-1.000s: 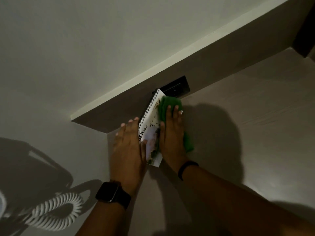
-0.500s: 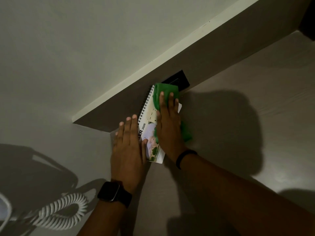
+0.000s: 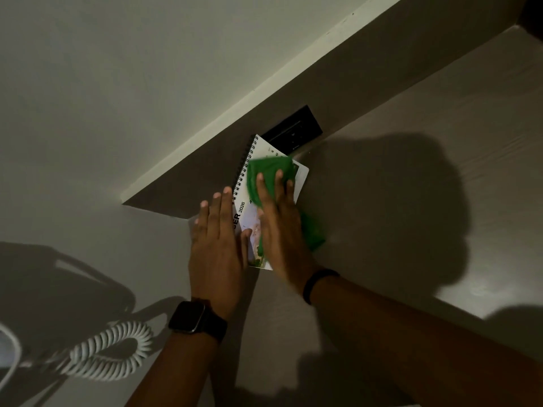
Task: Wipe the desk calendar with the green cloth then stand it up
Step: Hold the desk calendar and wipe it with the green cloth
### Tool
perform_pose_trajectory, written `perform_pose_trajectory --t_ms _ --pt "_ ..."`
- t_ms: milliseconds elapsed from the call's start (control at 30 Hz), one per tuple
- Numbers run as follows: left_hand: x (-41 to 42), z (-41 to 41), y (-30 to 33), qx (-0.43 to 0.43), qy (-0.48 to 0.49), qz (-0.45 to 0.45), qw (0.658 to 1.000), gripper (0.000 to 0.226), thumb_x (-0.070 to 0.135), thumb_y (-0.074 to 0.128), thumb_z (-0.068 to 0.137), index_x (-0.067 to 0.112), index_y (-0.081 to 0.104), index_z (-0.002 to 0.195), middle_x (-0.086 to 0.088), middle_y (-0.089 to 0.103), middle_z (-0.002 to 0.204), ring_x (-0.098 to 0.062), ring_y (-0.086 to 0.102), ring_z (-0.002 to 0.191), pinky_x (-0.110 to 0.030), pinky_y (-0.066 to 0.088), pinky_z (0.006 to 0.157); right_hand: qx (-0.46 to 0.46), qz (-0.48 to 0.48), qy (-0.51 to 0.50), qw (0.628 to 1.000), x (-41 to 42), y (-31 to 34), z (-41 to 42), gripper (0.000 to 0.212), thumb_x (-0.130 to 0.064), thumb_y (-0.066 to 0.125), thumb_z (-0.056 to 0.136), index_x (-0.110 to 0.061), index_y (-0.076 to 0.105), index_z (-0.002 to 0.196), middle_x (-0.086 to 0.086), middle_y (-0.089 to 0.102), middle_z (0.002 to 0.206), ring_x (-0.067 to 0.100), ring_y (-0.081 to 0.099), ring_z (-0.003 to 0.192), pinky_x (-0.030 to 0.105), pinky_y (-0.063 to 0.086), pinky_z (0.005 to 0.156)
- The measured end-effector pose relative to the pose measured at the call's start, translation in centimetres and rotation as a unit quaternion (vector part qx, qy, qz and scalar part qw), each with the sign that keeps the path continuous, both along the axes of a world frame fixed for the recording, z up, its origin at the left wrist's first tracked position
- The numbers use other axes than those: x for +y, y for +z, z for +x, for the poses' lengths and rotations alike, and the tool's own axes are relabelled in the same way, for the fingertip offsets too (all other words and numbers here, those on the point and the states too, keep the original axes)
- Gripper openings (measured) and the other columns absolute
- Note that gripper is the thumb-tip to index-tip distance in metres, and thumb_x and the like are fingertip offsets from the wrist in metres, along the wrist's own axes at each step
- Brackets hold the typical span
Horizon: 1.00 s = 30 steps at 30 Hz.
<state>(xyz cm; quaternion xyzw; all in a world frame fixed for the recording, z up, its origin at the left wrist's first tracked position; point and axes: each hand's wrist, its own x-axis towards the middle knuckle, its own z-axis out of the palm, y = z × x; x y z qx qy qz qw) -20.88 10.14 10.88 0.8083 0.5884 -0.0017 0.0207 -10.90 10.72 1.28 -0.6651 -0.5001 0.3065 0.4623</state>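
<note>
The spiral-bound desk calendar lies flat on the desk, close to the back wall panel. My left hand rests flat on its left edge, fingers straight and together. My right hand presses the green cloth onto the calendar's page; the cloth shows above my fingertips and bulges out at the right of my palm. Most of the page is hidden under the two hands. I wear a dark watch on the left wrist and a dark band on the right.
A black socket plate sits in the wall panel just behind the calendar. A white coiled cable lies at the lower left. A pale ledge runs diagonally above the panel. The scene is dim with heavy shadows.
My right hand has slid the green cloth up toward the calendar's top edge and back a little down the page. My left hand stays flat on the left edge.
</note>
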Motion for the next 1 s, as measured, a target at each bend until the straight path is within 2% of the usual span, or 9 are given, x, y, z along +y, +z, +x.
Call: perform_pose_trajectory --t_ms 100,167,300,433,500,600,767,867,1000 --pt "0.0 0.0 0.1 0.009 0.002 0.002 1.000 0.078 0.045 0.050 0.108 0.024 0.007 0.169 -0.007 0.013 0.177 -0.026 0.006 0.163 -0.053 0.016 0.132 0.014 0.001 0.041 0.999 -3.3 -1.6 -1.0 0.073 -0.034 0.031 0.094 -0.030 0.005 0.162 0.010 -0.005 0.170 0.037 -0.003 0.155 0.065 0.034 0.117" --pt "0.1 0.1 0.0 0.018 -0.001 0.001 1.000 0.079 0.046 0.050 0.108 0.024 0.005 0.169 -0.007 0.012 0.177 -0.027 0.006 0.163 -0.053 0.015 0.132 0.010 -0.019 -0.005 1.000 -1.9 -1.9 0.1 0.077 -0.026 0.041 0.096 -0.029 0.000 0.162 0.014 -0.002 0.172 0.040 -0.001 0.157 0.064 0.033 0.119" --pt "0.4 -0.2 0.0 0.039 -0.013 0.002 0.999 0.079 0.047 0.048 0.109 0.024 0.001 0.169 -0.007 0.007 0.177 -0.029 0.005 0.164 -0.055 0.017 0.132 0.058 -0.033 -0.043 0.997 1.9 0.3 1.9 0.073 -0.014 0.050 0.103 -0.024 0.010 0.164 0.018 0.002 0.173 0.042 -0.001 0.158 0.062 0.027 0.123" --pt "0.7 -0.9 0.4 0.047 -0.045 -0.002 0.998 0.082 0.067 0.031 0.105 0.024 0.002 0.169 -0.007 0.004 0.178 -0.030 0.008 0.163 -0.054 0.023 0.127 0.038 -0.001 0.043 0.998 -1.6 0.7 0.5 0.076 -0.035 0.040 0.094 -0.028 0.003 0.160 0.018 0.000 0.172 0.043 -0.002 0.157 0.065 0.021 0.124" --pt "0.9 -1.3 0.3 0.036 -0.083 -0.011 0.996 0.083 0.071 0.022 0.104 0.022 0.004 0.168 -0.004 0.002 0.176 -0.026 0.008 0.161 -0.054 0.027 0.124 0.035 -0.010 0.074 0.997 -3.6 0.0 0.0 0.074 -0.035 0.033 0.092 -0.032 -0.003 0.157 0.015 -0.005 0.172 0.040 -0.005 0.158 0.064 0.019 0.125" --pt "1.2 -1.7 0.0 0.029 -0.098 -0.018 0.995 0.081 0.063 0.034 0.106 0.022 0.004 0.169 0.002 -0.001 0.175 -0.020 0.006 0.160 -0.047 0.027 0.123 0.042 -0.019 0.031 0.998 -2.2 -0.3 0.9 0.074 -0.039 0.030 0.095 -0.024 0.000 0.161 0.017 -0.004 0.172 0.039 -0.004 0.158 0.061 0.013 0.127" --pt "0.9 -1.8 -0.4 0.042 -0.087 -0.025 0.995 0.080 0.060 0.041 0.107 0.025 0.005 0.169 0.000 0.000 0.177 -0.027 0.012 0.163 -0.045 0.022 0.124 0.085 0.012 -0.039 0.995 1.4 0.8 1.9 0.070 -0.019 0.048 0.102 -0.020 0.015 0.163 0.019 0.006 0.172 0.043 0.000 0.158 0.065 0.021 0.123" --pt "0.8 -1.6 -0.3 0.051 -0.086 -0.019 0.995 0.080 0.050 0.049 0.107 0.017 0.011 0.169 -0.003 0.001 0.176 -0.025 0.010 0.163 -0.052 0.025 0.128 0.006 0.025 0.019 1.000 -1.6 0.1 0.2 0.082 -0.032 0.041 0.089 -0.026 0.007 0.163 0.018 0.005 0.173 0.040 0.000 0.157 0.064 0.021 0.124" --pt "0.7 -1.6 -0.2 0.052 -0.085 -0.032 0.995 0.081 0.045 0.055 0.107 0.021 0.008 0.169 -0.006 0.004 0.178 -0.028 0.013 0.163 -0.056 0.030 0.127 0.030 -0.001 -0.035 0.999 -1.7 -1.7 0.1 0.082 -0.013 0.049 0.099 -0.032 0.001 0.162 0.012 -0.001 0.174 0.039 -0.002 0.159 0.061 0.027 0.123"
